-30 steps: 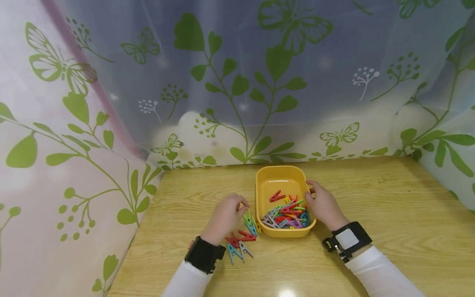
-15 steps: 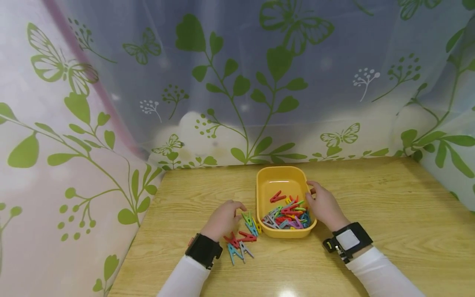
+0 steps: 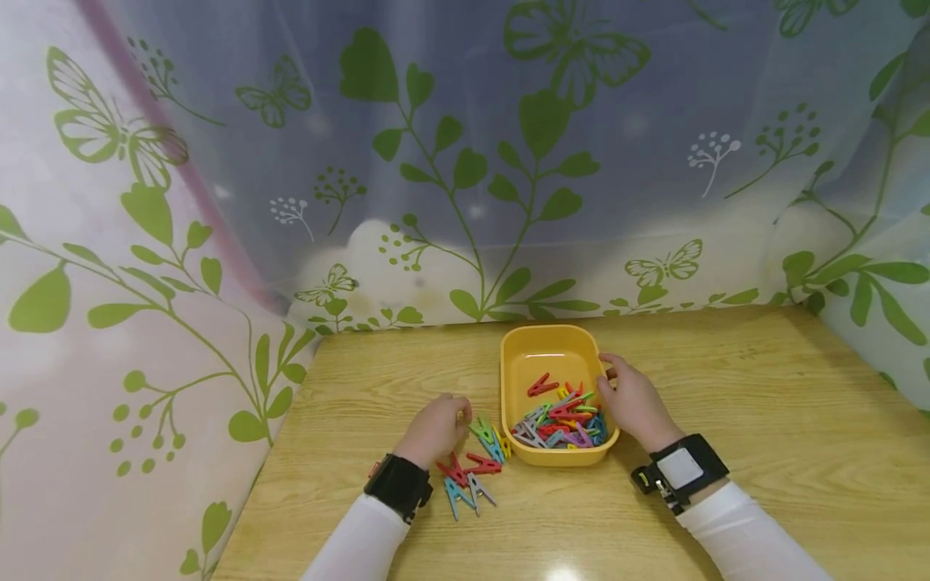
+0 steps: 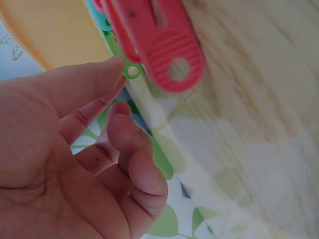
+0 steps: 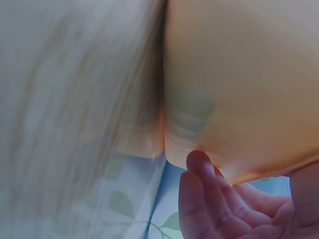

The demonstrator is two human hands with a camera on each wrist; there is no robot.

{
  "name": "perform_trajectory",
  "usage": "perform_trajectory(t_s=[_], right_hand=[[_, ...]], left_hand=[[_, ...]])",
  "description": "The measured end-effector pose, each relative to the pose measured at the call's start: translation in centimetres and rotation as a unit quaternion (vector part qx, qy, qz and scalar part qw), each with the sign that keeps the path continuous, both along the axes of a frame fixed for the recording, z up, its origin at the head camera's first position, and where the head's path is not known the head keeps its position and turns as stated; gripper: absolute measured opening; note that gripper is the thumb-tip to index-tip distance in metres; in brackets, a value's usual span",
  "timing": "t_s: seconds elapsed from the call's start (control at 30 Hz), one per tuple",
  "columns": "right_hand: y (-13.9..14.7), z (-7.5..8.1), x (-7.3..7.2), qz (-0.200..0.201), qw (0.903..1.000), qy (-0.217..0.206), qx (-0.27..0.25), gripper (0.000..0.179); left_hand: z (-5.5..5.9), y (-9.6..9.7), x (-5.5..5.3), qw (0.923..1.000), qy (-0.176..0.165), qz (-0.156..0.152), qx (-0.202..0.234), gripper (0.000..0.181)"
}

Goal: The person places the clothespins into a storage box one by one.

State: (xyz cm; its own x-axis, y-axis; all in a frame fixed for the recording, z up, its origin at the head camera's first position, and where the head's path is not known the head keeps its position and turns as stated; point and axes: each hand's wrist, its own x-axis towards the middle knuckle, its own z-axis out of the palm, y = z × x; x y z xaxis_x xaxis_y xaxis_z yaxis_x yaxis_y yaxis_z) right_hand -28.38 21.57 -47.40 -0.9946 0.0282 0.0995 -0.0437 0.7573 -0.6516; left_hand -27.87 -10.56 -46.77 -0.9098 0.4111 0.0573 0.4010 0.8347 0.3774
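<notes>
My left hand (image 3: 434, 428) is left of the yellow plastic box, fingers loosely bent. In the left wrist view, its thumb tip is right at the handle end of a green clothespin (image 4: 132, 71). Blue (image 3: 497, 449) and yellow (image 3: 506, 440) clothespins lie beside the green one. Nearer me are two red clothespins (image 3: 483, 464), then a blue one (image 3: 457, 496) and a grey one (image 3: 478, 488). My right hand (image 3: 641, 405) grips the right rim of the yellow box (image 3: 519, 347), fingers along its outer wall (image 5: 234, 99). A pile of mixed clothespins (image 3: 567, 420) fills its near end.
The box stands on a wood-grain table (image 3: 763, 403). Behind it and at both sides hangs a curtain (image 3: 450, 242) printed with green leaves and butterflies. Inside the box a red clothespin (image 3: 541, 385) lies apart from the pile.
My left hand has drawn back slightly toward me and left, and its fingers have come closer together. The green clothespin has shifted slightly left. My right hand and the box stay put.
</notes>
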Motion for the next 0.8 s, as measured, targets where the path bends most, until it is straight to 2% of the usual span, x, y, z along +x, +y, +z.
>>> perform_trajectory(t_s=[0.33, 0.7, 0.8], right_hand=[[-0.02, -0.01, 0.01, 0.0, 1.0, 0.003, 0.0, 0.051], [0.0, 0.04, 0.02, 0.001, 1.0, 0.006, 0.001, 0.051], [0.0, 0.01, -0.01, 0.001, 1.0, 0.006, 0.002, 0.051]], left_hand=[[0.07, -0.05, 0.36, 0.9996, -0.028, 0.001, 0.005, 0.015], [-0.1, -0.4, 0.34, 0.9998, -0.013, -0.015, -0.007, 0.018], [-0.05, -0.61, 0.41, 0.9994, -0.033, -0.007, 0.004, 0.019]])
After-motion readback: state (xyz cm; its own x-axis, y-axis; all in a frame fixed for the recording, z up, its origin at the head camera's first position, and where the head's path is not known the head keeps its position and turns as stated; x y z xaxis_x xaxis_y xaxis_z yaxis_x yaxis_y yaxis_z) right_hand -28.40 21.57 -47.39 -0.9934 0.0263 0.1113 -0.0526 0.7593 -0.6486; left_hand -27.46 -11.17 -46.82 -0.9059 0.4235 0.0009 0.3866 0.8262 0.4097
